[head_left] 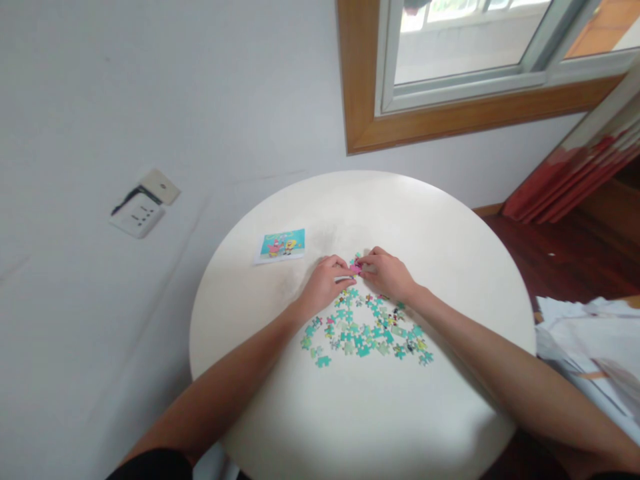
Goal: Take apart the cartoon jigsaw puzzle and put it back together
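Pink jigsaw puzzle pieces (pixel 355 267) lie between my two hands near the middle of the round table. My left hand (pixel 327 283) comes in from the left, its fingers closed on the left edge of these pieces. From the other side my right hand (pixel 387 272) pinches at their right edge with bent fingers. Both hands rest low, close to the tabletop. Just below them spread many loose jigsaw pieces (pixel 364 350), mostly turquoise and pale green, some yellow or dark. A small picture card (pixel 283 245) with a pink and a yellow cartoon figure lies left of my hands.
The white round table (pixel 280 413) stands against a wall with a socket (pixel 137 215). Behind it is a wood-framed window (pixel 360 127). Papers (pixel 590 333) are stacked at the right, below a red and white curtain (pixel 555 180).
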`<state>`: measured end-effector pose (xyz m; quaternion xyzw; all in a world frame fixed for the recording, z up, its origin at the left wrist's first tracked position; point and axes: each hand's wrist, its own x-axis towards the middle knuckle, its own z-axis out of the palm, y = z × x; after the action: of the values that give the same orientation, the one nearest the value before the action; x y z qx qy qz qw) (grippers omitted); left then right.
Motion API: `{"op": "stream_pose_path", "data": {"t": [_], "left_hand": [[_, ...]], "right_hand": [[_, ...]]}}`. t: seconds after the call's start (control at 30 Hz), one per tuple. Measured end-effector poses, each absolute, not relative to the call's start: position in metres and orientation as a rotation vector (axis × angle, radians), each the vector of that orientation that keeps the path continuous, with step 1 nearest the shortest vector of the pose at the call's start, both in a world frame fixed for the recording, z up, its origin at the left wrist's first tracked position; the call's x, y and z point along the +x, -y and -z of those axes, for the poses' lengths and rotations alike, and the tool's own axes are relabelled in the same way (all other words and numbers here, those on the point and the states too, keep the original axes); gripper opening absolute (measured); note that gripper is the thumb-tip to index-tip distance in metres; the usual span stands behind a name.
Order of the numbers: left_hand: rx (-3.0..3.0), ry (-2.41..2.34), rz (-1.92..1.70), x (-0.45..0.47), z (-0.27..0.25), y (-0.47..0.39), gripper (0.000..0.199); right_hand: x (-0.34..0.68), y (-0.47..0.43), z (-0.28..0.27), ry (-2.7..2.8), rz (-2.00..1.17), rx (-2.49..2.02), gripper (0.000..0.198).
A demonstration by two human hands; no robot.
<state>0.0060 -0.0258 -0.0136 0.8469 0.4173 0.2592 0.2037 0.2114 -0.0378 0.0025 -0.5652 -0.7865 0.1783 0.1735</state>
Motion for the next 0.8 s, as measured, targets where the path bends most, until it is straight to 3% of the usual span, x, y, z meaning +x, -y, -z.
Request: {"op": "stream_pose_path", "data": {"t": [0.6, 0.8], "left_hand": [[2.164, -1.197, -0.801, 0.011, 0.01, 0.024, 0.02], [1.909, -1.279, -1.048, 0.001, 0.014, 0.012, 0.022]], "right_hand": [[0.207, 0.038, -0.012, 2.179, -0.487, -1.584, 0.024], [0.162, 0.083, -0.025, 2.411, -0.568, -1.016, 0.015]]}}
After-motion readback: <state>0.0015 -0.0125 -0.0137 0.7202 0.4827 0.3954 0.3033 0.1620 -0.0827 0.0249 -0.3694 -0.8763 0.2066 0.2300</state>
